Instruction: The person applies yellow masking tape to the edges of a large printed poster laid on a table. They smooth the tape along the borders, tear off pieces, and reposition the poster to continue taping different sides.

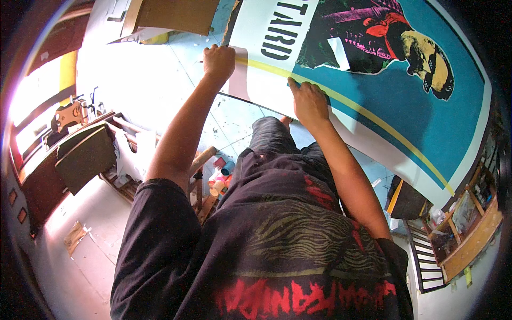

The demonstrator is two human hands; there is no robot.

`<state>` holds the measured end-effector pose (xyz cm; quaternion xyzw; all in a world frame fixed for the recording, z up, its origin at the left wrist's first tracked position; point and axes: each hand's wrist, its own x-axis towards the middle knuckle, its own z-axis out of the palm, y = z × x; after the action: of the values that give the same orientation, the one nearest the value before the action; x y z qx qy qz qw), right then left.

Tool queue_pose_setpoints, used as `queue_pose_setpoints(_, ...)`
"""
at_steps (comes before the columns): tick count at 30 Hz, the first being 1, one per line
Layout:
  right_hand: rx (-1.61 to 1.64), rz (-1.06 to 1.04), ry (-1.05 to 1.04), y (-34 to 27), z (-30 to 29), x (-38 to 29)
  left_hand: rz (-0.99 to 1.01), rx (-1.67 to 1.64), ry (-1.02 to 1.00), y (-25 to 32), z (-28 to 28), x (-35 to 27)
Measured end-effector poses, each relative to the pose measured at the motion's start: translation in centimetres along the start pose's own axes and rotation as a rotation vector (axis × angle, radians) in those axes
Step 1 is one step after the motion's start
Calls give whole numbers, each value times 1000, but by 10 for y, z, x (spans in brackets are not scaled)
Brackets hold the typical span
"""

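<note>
A large printed poster sheet (384, 92) in teal, white and black, with a figure and big lettering, lies across the upper right. Along its near side runs a long yellow strip (356, 106), perhaps tape or a ruler. At the strip's left end, by the sheet's edge, my left hand (219, 62) is closed in a fist; a small thin point juts out on its left, and what it belongs to is hidden. My right hand (310, 100) rests on the sheet below the strip, its index finger stretched towards the strip, with something small and blue at the fingertip.
Cardboard (174, 16) stands at the top left above the tiled floor. Coloured containers (220, 180) sit low beside my legs. Wooden furniture with a dark panel (86, 160) is on the left. At the far right are a wooden shelf (472, 240) and a dark slatted rack (426, 256).
</note>
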<state>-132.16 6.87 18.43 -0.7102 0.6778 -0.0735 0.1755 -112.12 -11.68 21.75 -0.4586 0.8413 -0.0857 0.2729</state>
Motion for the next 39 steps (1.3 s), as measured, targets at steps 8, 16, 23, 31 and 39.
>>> queue_pose_setpoints(8,-66,-4,-15,-5,-4,0,72,-37,-16,-18,10,6)
queue_pose_setpoints(16,-91,5,-29,-5,-1,-2,182,-354,-58,-62,-6,3)
queue_pose_setpoints(23,-56,40,-60,-10,-7,0,177,-644,-81,-79,1,7)
queue_pose_setpoints(31,-25,48,-42,-10,-1,0,205,-815,-141,-102,-4,4)
queue_pose_setpoints(39,-69,30,39,-12,3,-2,205,-664,-168,-91,-10,7)
